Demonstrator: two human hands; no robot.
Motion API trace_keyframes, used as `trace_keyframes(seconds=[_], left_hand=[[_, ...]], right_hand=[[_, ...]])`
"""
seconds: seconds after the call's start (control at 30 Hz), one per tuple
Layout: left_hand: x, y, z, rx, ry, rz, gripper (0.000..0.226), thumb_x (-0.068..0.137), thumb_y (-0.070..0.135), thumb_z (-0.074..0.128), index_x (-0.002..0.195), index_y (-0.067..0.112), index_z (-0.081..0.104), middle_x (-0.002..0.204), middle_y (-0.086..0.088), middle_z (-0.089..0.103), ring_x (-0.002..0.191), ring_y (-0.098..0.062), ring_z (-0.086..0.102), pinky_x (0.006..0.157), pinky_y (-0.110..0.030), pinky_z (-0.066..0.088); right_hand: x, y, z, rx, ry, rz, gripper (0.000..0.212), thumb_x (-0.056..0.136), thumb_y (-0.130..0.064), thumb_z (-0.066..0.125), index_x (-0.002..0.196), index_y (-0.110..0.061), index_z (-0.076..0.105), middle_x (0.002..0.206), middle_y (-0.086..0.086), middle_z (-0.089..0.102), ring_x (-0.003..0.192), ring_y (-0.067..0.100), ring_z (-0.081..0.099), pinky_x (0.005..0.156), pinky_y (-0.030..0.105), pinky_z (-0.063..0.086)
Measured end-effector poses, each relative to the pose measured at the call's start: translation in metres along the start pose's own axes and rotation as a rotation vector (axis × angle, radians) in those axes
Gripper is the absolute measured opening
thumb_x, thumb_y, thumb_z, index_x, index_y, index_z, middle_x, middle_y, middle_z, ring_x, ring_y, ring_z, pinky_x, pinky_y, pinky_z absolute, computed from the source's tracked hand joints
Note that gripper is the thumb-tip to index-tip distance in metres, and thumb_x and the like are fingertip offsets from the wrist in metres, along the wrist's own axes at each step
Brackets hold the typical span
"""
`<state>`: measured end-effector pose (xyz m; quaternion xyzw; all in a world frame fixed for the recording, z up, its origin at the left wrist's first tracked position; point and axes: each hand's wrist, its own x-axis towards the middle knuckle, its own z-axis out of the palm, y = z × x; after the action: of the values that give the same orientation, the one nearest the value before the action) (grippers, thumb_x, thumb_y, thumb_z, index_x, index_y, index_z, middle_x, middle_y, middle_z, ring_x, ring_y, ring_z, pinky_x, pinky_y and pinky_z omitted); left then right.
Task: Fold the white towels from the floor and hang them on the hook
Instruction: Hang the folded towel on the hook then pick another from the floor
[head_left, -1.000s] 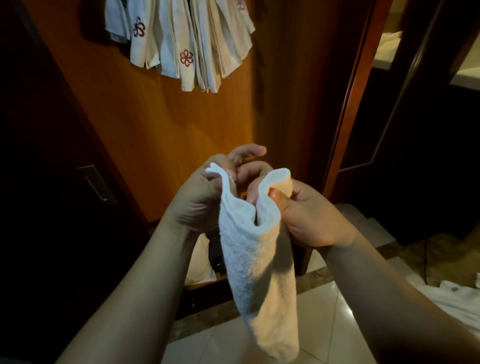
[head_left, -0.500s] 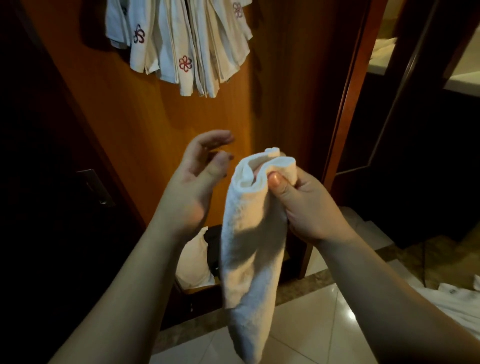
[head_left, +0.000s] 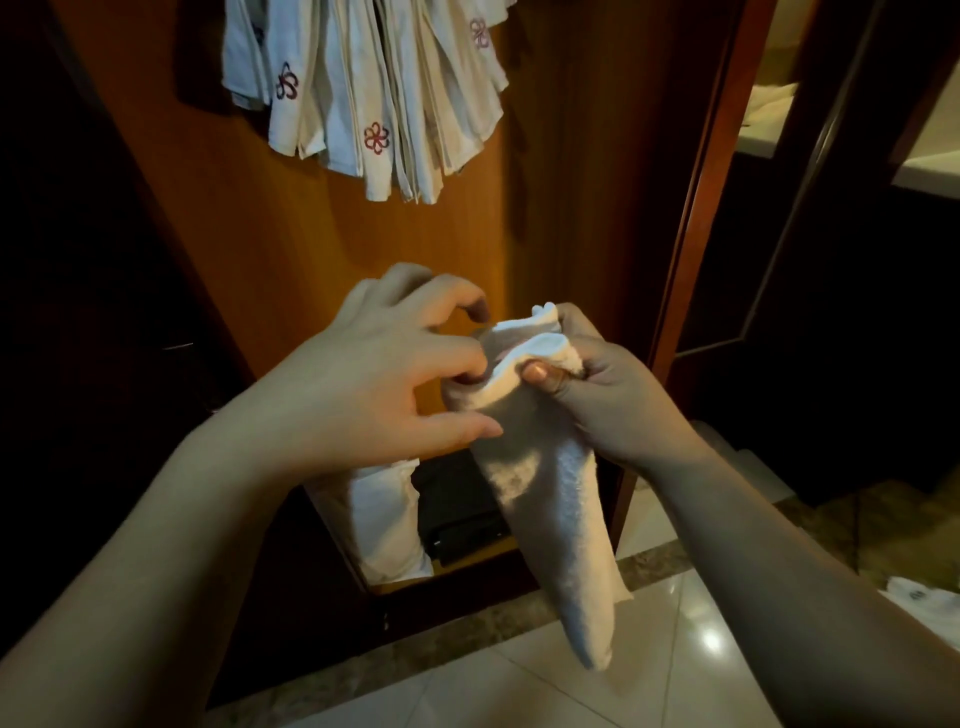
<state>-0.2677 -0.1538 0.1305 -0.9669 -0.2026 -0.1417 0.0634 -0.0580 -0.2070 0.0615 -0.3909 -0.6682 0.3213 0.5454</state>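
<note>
A big orange wooden wall is standing in front. A bunch of white towels with red flowers is hanging high on it. Below, a person is holding up a folded white towel, and its long end is hanging down over the shiny floor. The right hand is pinching the towel's top. The left hand is spreading its fingers wide, with fingertips touching the towel's edge.
</note>
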Motion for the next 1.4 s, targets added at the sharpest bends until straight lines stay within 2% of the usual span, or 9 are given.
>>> trace_keyframes(seconds=[0.23,0.33,0.47,0.67,0.77,0.9,1.03,1.17,1.4], left_hand=[[0.015,-0.003,0.009,0.185,-0.006,0.003,0.036,0.09,0.055,0.043,0.091,0.029,0.069,0.126,0.0,0.059,0.116,-0.023,0.048,0.088,-0.042,0.043],[0.022,-0.004,0.019,0.093,0.002,0.011,0.021,0.094,0.046,0.048,0.076,0.037,0.046,0.085,0.012,0.054,0.079,-0.007,0.048,0.062,-0.026,0.035],[0.025,0.002,0.026,-0.015,0.109,-0.049,0.044,0.091,0.032,0.061,0.065,0.037,0.026,0.06,0.015,0.036,0.05,-0.003,0.035,0.046,-0.017,0.018],[0.029,0.01,0.033,-0.199,0.258,-0.012,0.032,0.089,0.036,0.048,0.067,0.038,0.025,0.061,0.014,0.033,0.06,-0.004,0.042,0.052,-0.015,0.032],[0.029,0.008,0.034,-0.241,0.324,0.037,0.032,0.091,0.034,0.048,0.07,0.041,0.025,0.063,0.016,0.031,0.059,0.0,0.04,0.055,-0.01,0.033],[0.027,0.004,0.041,-0.334,0.419,-0.015,0.019,0.093,0.032,0.054,0.076,0.026,0.047,0.068,0.006,0.045,0.062,-0.008,0.047,0.053,-0.012,0.036],[0.023,0.008,0.047,-0.841,0.53,-0.215,0.033,0.092,0.023,0.067,0.11,0.045,0.05,0.098,0.019,0.063,0.082,-0.008,0.067,0.059,-0.017,0.053],[0.031,0.012,0.056,-1.45,0.536,-0.342,0.042,0.085,0.019,0.071,0.122,0.034,0.056,0.101,0.012,0.073,0.094,-0.013,0.072,0.073,-0.021,0.057],[0.045,0.013,0.065,-1.622,0.345,-0.558,0.01,0.079,0.036,0.074,0.085,0.039,0.081,0.102,0.002,0.078,0.094,-0.015,0.074,0.071,-0.021,0.058]], right_hand=[[-0.004,0.01,-0.02,-0.082,0.067,0.025,0.015,0.092,-0.023,0.069,0.092,-0.036,0.078,0.101,0.0,0.059,0.102,0.018,0.06,0.087,0.032,0.05],[-0.007,0.014,-0.021,-0.14,0.107,0.027,0.019,0.091,-0.024,0.072,0.087,-0.042,0.078,0.092,-0.001,0.06,0.091,0.022,0.061,0.079,0.039,0.05],[-0.011,0.015,-0.017,-0.022,0.225,0.055,0.012,0.08,-0.042,0.075,0.091,-0.039,0.08,0.101,-0.006,0.068,0.098,0.018,0.068,0.086,0.038,0.055],[-0.015,0.016,-0.008,0.028,0.394,0.038,0.025,0.075,-0.053,0.075,0.101,-0.055,0.072,0.105,-0.016,0.074,0.097,0.002,0.07,0.076,0.017,0.055],[-0.017,0.015,-0.008,0.073,0.392,0.033,0.053,0.08,-0.059,0.075,0.125,-0.069,0.049,0.123,-0.009,0.069,0.109,0.01,0.069,0.083,0.025,0.058],[-0.014,0.008,-0.004,-0.034,0.492,-0.021,0.027,0.086,-0.056,0.068,0.109,-0.065,0.057,0.109,-0.025,0.067,0.099,0.001,0.069,0.074,0.014,0.054],[-0.007,0.007,0.0,-0.006,0.555,-0.056,0.018,0.095,-0.048,0.061,0.105,-0.062,0.061,0.107,-0.021,0.069,0.097,0.005,0.07,0.076,0.019,0.057],[0.003,0.001,0.007,-0.084,0.646,-0.119,0.019,0.102,-0.041,0.054,0.112,-0.056,0.059,0.102,-0.02,0.069,0.09,0.004,0.069,0.071,0.017,0.054],[0.016,-0.001,0.002,-0.24,0.625,-0.159,0.026,0.105,-0.03,0.047,0.12,-0.051,0.048,0.097,0.002,0.064,0.072,0.034,0.062,0.056,0.05,0.051]])
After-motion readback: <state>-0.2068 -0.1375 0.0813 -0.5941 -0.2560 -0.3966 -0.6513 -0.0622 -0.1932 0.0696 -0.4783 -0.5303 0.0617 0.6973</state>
